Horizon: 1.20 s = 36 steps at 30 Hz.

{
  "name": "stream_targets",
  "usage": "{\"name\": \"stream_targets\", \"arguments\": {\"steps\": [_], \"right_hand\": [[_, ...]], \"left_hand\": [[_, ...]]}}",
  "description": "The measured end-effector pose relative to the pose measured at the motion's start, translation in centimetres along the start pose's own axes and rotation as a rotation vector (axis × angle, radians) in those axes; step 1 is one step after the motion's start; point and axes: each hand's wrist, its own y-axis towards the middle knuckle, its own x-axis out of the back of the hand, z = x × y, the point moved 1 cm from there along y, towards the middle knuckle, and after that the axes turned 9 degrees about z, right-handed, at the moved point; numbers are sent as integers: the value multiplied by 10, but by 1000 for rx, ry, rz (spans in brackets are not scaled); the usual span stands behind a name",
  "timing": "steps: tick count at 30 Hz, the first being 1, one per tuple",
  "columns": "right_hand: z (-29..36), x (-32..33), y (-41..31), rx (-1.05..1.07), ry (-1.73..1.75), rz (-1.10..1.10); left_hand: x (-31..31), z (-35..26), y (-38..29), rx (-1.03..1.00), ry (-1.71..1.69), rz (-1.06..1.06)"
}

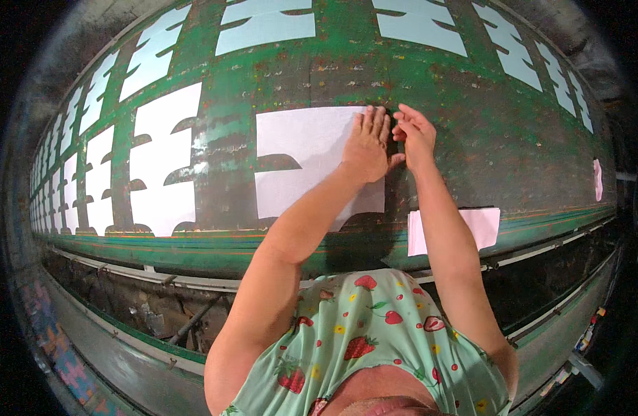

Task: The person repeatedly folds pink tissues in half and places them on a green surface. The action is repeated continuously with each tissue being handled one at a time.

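Observation:
A white cut fabric panel point(298, 135) lies flat on the long green table point(485, 156) before me, with a curved notch in its left side. My left hand point(368, 145) rests palm down on the panel's upper right part, its fingers pointing to the far edge. Just beyond the right edge is my right hand point(417, 135), fingers partly bent and nothing visible in them. Below it, my right forearm passes over a stack of pinkish-white pieces point(480, 226) at the table's near edge. My left forearm hides part of the panel's lower half.
To the left, notched white panels point(163, 151) run in a row along the table. Another row of pale bluish panels point(267, 26) lines the far side. A small pink piece point(598, 179) lies far right. A metal rail point(194, 281) follows the table's near side.

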Motion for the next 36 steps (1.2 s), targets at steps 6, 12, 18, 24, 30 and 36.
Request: {"name": "stream_targets", "arguments": {"steps": [6, 12, 18, 24, 30, 36], "right_hand": [[22, 36, -73, 115, -185, -41], [43, 99, -177, 205, -357, -119], [39, 117, -247, 194, -401, -303], [43, 75, -290, 286, -668, -153], [54, 54, -332, 111, -1074, -85], [71, 114, -334, 78, -1474, -287]], "left_hand": [[-4, 45, -21, -133, -99, -5], [-1, 175, -104, 219, -12, -121], [6, 193, -143, 432, 81, -67], [-14, 66, -144, -122, 10, -146], [-21, -49, -156, -520, -156, -23], [-3, -110, -180, -684, -252, 54]]}}
